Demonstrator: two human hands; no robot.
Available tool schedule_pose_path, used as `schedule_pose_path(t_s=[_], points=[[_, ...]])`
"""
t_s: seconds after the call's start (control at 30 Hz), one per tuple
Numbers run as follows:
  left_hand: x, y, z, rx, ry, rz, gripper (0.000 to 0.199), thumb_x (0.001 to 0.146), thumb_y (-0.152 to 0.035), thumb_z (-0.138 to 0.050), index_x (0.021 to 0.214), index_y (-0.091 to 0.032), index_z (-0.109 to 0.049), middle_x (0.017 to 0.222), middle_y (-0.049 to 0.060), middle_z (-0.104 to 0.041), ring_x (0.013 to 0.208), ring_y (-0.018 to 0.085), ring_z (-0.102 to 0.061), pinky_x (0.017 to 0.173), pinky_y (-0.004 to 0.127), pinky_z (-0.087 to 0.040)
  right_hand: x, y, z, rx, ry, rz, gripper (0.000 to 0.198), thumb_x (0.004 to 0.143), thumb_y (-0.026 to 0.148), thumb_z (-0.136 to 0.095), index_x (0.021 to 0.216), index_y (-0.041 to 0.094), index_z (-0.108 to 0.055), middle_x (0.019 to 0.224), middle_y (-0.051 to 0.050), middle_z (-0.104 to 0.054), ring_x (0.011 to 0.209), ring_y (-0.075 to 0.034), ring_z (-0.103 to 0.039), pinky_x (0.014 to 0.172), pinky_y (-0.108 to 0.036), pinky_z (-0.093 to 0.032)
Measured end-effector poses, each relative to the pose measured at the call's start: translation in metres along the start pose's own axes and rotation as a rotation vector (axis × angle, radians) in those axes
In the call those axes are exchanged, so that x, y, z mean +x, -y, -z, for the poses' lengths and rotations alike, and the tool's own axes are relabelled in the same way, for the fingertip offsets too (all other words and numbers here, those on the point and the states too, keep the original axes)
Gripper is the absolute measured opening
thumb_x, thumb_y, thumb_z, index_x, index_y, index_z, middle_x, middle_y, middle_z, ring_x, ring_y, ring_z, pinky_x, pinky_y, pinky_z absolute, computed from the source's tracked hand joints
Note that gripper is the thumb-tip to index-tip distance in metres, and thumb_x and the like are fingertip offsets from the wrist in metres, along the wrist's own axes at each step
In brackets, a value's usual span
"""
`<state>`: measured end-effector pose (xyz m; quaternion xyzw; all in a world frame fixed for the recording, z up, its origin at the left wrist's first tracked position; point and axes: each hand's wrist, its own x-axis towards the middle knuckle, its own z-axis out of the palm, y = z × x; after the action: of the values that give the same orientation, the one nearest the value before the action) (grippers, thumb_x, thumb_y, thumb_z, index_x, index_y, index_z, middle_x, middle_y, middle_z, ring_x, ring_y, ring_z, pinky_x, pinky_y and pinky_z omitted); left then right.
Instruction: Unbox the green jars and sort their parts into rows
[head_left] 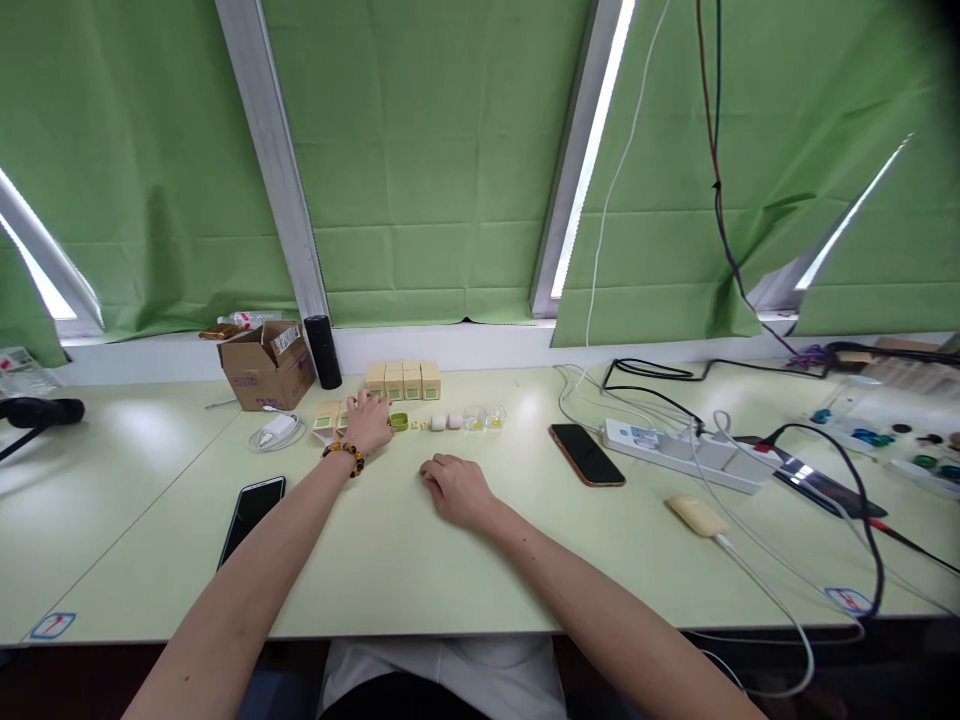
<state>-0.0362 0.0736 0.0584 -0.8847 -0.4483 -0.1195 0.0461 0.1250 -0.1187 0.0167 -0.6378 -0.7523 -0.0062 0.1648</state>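
Evidently, the work centres on small goods set in a line on the desk (360, 575), with the left hand (368, 424) at the left end of that line. It lies between the near boxes (325, 421) and the green tub (400, 425), palm down, fingers stretched toward the back boxes (412, 382); the fingertips are partly hidden, so whether they grip anything cannot be told. The right hand (456, 488) rests on the desk in front of the line, fingers loosely curled, no item visible in it; what may lie beneath them cannot be confirmed. Beyond the tub, running rightward, sit tiny bits (415, 426), a white piece (438, 423), a pink piece (454, 422) and two clear cups (484, 419). Spacing at the left hand is judged tight: sound practice is to pinch one item at a time by its sides, lift it straight up, and keep the palm off the tub. The bracelet (357, 461) hangs close to the near boxes and could catch a flap, so a raised wrist is advised. The right hand seems well placed to steady a light box; it should clear the tiny bits, which appear easily scattered.
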Motion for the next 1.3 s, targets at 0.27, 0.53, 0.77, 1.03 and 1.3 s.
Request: schedule_pose_path(t_s=[0.27,0.53,0.77,1.03,1.3], points=[[0.019,-0.005,-0.005,-0.028,0.096,-0.073,0.053,0.082,-0.023,-0.065,0.135,-0.023,-0.058,0.126,0.013,-0.072,0.135,0.035,-0.045,0.110,0.051,-0.029,0.000,0.002,0.002,0.010,0.035,-0.017,0.027,0.105,0.024,-0.046,0.121,0.024,-0.068,0.116,-0.008,-0.072,0.105,-0.021,-0.066,0.077,-0.029,-0.042],[0.017,-0.010,-0.001,-0.007,0.102,-0.072,0.057,0.081,-0.028,-0.067,0.137,-0.022,-0.056,0.120,0.015,-0.072,0.134,0.037,-0.045,0.111,0.052,-0.027,-0.001,0.005,0.006,-0.011,0.045,-0.019,0.026,0.104,0.023,-0.047,0.121,0.024,-0.067,0.116,-0.007,-0.072,0.107,-0.021,-0.067,0.076,-0.029,-0.042],[0.017,0.004,0.003,0.044,0.119,-0.025,0.063,0.071,-0.016,-0.069,0.133,-0.020,-0.059,0.109,0.015,-0.074,0.132,0.038,-0.049,0.106,0.051,-0.030,0.000,0.005,0.006,-0.008,0.061,-0.028,0.027,0.104,0.023,-0.047,0.122,0.024,-0.067,0.117,-0.008,-0.072,0.108,-0.022,-0.066,0.079,-0.030,-0.043],[0.015,0.004,0.004,0.050,0.104,-0.025,0.060,0.071,-0.011,-0.069,0.129,-0.019,-0.062,0.107,0.015,-0.075,0.130,0.038,-0.051,0.107,0.051,-0.030,-0.001,0.003,0.005,-0.010,0.045,-0.011,0.027,0.104,0.024,-0.046,0.122,0.024,-0.066,0.116,-0.007,-0.072,0.107,-0.022,-0.067,0.077,-0.030,-0.042],[-0.008,-0.008,0.028,-0.006,-0.019,-0.004,0.059,0.079,-0.013,-0.062,0.137,-0.021,-0.059,0.129,0.014,-0.071,0.138,0.038,-0.042,0.103,0.048,-0.033,0.011,0.006,0.006,-0.111,0.092,-0.111,0.037,0.104,0.028,-0.043,0.139,0.022,-0.054,0.113,-0.012,-0.075,0.100,-0.027,-0.073,0.078,-0.034,-0.047]])
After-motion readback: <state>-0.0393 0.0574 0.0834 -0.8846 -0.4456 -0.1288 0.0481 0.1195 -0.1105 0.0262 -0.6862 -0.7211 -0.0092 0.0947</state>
